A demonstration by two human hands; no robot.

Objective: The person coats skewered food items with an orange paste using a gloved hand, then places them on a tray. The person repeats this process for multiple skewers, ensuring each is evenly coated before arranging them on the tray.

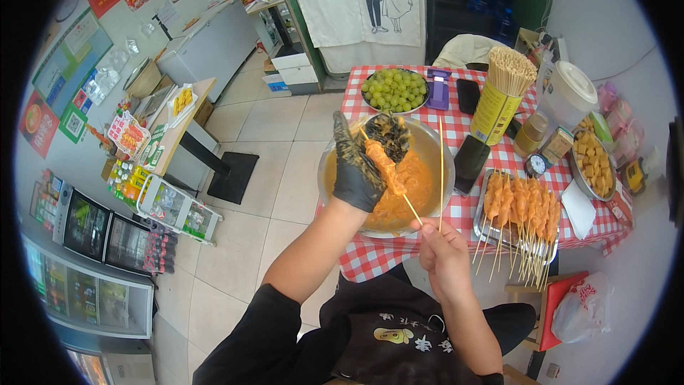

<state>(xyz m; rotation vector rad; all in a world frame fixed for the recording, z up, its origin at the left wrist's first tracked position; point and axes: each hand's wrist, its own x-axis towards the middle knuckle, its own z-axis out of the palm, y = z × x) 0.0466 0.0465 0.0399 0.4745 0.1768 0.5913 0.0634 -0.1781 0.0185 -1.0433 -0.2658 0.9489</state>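
Over a large metal bowl [448, 171] of orange marinated meat [409, 192], my left hand [355, 171] wears a black glove smeared with marinade. Its palm lies against a skewer of marinated meat [386, 167], with the thumb raised; whether the fingers grip the meat is hard to see. My bare right hand [442, 251] pinches the lower end of that skewer and also holds a second, bare wooden skewer [441, 171] upright. A black glove-like item [387, 133], coated in marinade, rests at the bowl's far side. Several loaded meat skewers [521, 203] lie on a metal tray [481, 224] at the right.
The checked tablecloth [368, 264] also carries a bowl of green grapes [395, 90], a yellow container [496, 112] of wooden skewers, two phones [471, 164], a jar [530, 133] and a bowl of yellowish chunks [593, 163]. A red-topped stool [561, 315] stands at the lower right.
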